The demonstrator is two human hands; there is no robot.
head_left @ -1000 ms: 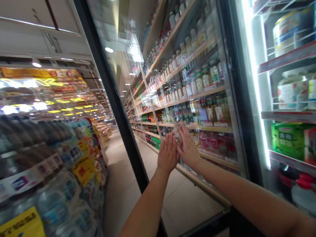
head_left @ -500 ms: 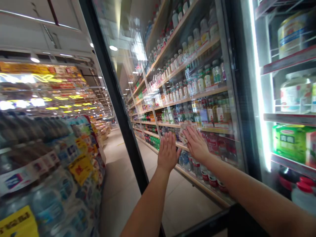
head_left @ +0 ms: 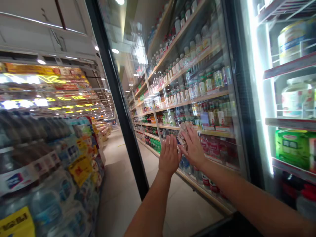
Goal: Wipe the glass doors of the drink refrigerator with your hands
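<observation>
In front of me stands a glass cooler door (head_left: 138, 108) with a dark frame, swung open; shelves of bottles show in its pane. My left hand (head_left: 169, 157) lies flat against the glass, fingers stretched up and close together, holding nothing. Just to its right, my right hand (head_left: 195, 149) presses a crumpled pale cloth (head_left: 182, 133) to the pane, with its fingers over the cloth. The right thumb is nearly touching the left hand. Part of the cloth is hidden under the right fingers.
On the right is the lit cooler interior, with wire shelves (head_left: 288, 122), large jars (head_left: 296, 97) and a green pack (head_left: 291, 144). Stacked bottle packs (head_left: 49, 197) with yellow signs stand at the left. A tiled aisle floor (head_left: 113, 184) runs between them and the door.
My right hand and the cloth have slid left across the glass, closer to my left hand. The left hand stays about in place, and the view has shifted slightly.
</observation>
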